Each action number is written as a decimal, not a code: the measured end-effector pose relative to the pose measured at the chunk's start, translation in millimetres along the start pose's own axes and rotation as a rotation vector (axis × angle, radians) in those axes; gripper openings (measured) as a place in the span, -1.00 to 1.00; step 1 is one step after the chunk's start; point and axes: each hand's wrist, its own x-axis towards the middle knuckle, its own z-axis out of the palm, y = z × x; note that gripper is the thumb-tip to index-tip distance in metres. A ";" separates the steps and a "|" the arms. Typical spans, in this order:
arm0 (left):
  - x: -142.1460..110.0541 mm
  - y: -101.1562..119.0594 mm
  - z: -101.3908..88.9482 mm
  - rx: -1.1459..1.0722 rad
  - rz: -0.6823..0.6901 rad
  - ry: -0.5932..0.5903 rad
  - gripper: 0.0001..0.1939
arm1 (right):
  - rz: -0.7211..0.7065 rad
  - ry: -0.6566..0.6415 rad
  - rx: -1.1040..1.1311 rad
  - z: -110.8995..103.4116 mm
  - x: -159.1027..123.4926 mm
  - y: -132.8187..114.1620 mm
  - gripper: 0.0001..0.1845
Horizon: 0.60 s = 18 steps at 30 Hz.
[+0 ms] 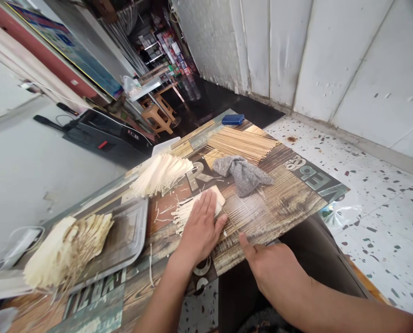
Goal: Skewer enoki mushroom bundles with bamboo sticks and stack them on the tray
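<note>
My left hand [201,226] lies flat, fingers stretched out, on a pale, flat bundle of thin strands [219,195] that looks like enoki mushrooms. The strands fan out to the left from under my palm. At the table's near edge, my right hand [274,266] is closed with its index finger extended, pinching a thin bamboo skewer [232,221]. The skewer points at the bundle's near right edge, beside my left thumb. Whether its tip is inside the bundle I cannot tell. A crumpled grey cloth [244,175] rests just beyond the bundle.
Many loose bamboo skewers [243,142] lie near a blue box [233,120] at the far end. Left are a pale stringy pile [163,172] and a clear plastic tray [137,240] with a skewered pile [67,249]. Scraps litter the patterned table [279,203].
</note>
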 end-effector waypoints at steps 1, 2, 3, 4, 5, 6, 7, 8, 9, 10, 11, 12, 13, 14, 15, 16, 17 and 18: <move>0.2 0.1 0.3 -0.001 0.001 0.003 -0.35 | -0.023 -0.028 -0.003 -0.9 1.4 -0.3 -0.43; 0.4 0.2 0.5 -0.001 0.000 0.004 -0.35 | -0.043 -0.058 -0.006 -1.8 2.7 -0.6 -0.42; 0.5 0.3 0.6 -0.001 -0.002 0.002 -0.34 | -0.057 -0.088 -0.008 -2.8 3.8 -0.9 -0.41; 0.6 0.3 0.6 -0.002 -0.003 0.000 -0.34 | -0.060 -0.111 -0.010 -3.8 4.9 -1.3 -0.39; 0.6 0.2 0.5 -0.002 -0.005 -0.004 -0.34 | -0.059 -0.134 -0.010 -4.9 5.9 -1.7 -0.38; 0.6 0.2 0.3 -0.004 -0.004 -0.007 -0.34 | -0.057 -0.153 -0.009 -6.1 7.1 -2.3 -0.36; 0.5 0.2 0.2 -0.005 -0.003 -0.011 -0.34 | -0.053 -0.168 -0.005 -7.4 8.4 -2.8 -0.35; 0.5 0.2 0.0 -0.006 -0.003 -0.013 -0.33 | -0.049 -0.178 0.000 -8.7 9.8 -3.5 -0.34; 0.3 0.3 -0.1 -0.006 -0.004 -0.014 -0.33 | -0.046 -0.184 0.005 -10.0 11.3 -4.2 -0.34; 0.2 0.5 -0.3 -0.004 -0.007 -0.015 -0.33 | -0.044 -0.187 0.010 -11.4 13.0 -4.9 -0.34; 0.1 0.7 -0.3 -0.002 -0.011 -0.014 -0.33 | -0.040 -0.188 0.013 -12.6 14.7 -5.6 -0.34; 0.1 0.9 -0.3 -0.001 -0.015 -0.015 -0.33 | -0.035 -0.188 0.014 -13.7 16.4 -6.4 -0.35; 0.0 1.1 -0.2 0.000 -0.017 -0.015 -0.33 | -0.028 -0.190 0.014 -14.7 18.1 -7.1 -0.37; 0.0 1.4 0.1 -0.001 -0.019 -0.014 -0.33 | -0.023 -0.191 0.017 -15.6 19.7 -7.9 -0.38; 0.1 1.7 0.5 -0.002 -0.021 -0.013 -0.33 | -0.018 -0.190 0.022 -16.3 21.3 -8.6 -0.39; 0.3 2.0 1.1 -0.005 -0.023 -0.011 -0.33 | -0.015 -0.189 0.027 -16.9 22.9 -9.2 -0.40; 0.5 2.4 1.8 -0.008 -0.024 -0.011 -0.33 | -0.012 -0.190 0.030 -17.3 24.5 -9.8 -0.41; 0.7 2.7 2.4 -0.011 -0.026 -0.012 -0.33 | -0.008 -0.189 0.030 -17.8 26.1 -10.2 -0.42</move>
